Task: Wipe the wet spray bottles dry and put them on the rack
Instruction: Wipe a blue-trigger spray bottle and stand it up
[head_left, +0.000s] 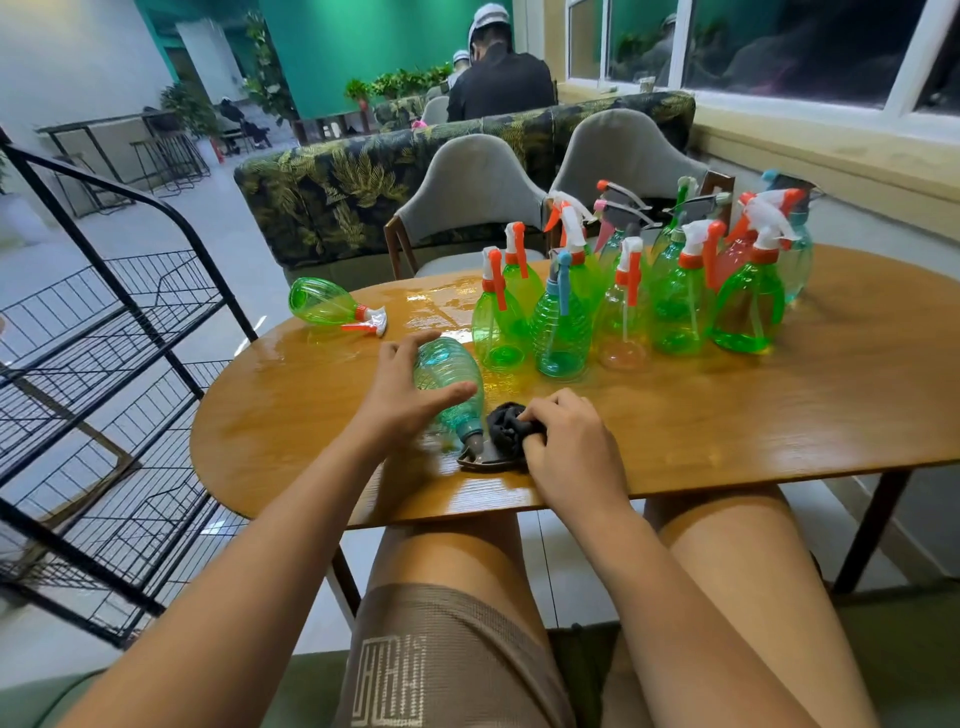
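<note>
A teal spray bottle (450, 379) with a grey trigger head lies on its side on the wet wooden table (727, 415), nozzle toward me. My left hand (402, 387) curls over its body, thumb on one side and fingers on the other. My right hand (569, 441) grips a bunched black cloth (511, 423) pressed against the bottle's grey head. A green bottle (324, 304) lies on its side at the table's far left. Several green, teal and pink spray bottles (639, 301) stand upright at the far middle and right.
A black wire rack (119, 332) with tiered shelves stands left of the table. Two grey chairs (467, 192) and a leaf-print sofa (322, 182) sit beyond the table. People sit in the background. A window ledge runs along the right. Water pools on the tabletop.
</note>
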